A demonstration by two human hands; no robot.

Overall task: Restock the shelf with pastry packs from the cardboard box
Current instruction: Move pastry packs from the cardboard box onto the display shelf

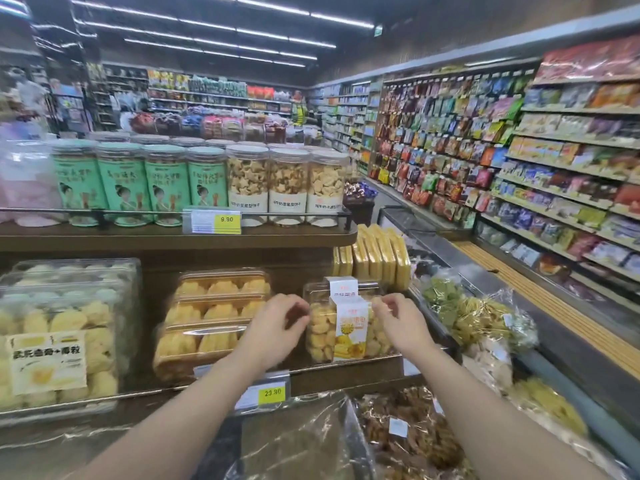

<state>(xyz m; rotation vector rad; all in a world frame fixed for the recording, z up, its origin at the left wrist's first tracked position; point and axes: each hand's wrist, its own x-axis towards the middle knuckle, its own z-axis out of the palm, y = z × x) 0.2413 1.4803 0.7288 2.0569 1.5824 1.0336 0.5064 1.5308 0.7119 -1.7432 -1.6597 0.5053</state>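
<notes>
1. Stacked yellow pastry boxes [211, 323] sit mid-shelf.
2. Left hand [273, 329], fingers curled, touches the pastry pack [346, 329] on its left side.
3. Right hand [401, 322] pinches that upright pack's right side, near the shelf's [329, 377] right end.

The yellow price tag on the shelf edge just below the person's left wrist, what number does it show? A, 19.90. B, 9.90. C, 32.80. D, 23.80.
D: the yellow price tag under the left hand reads 23.80, on the edge of the shelf where both hands grip the clear pastry pack; the 9.90 tag sits on the shelf above.
</notes>
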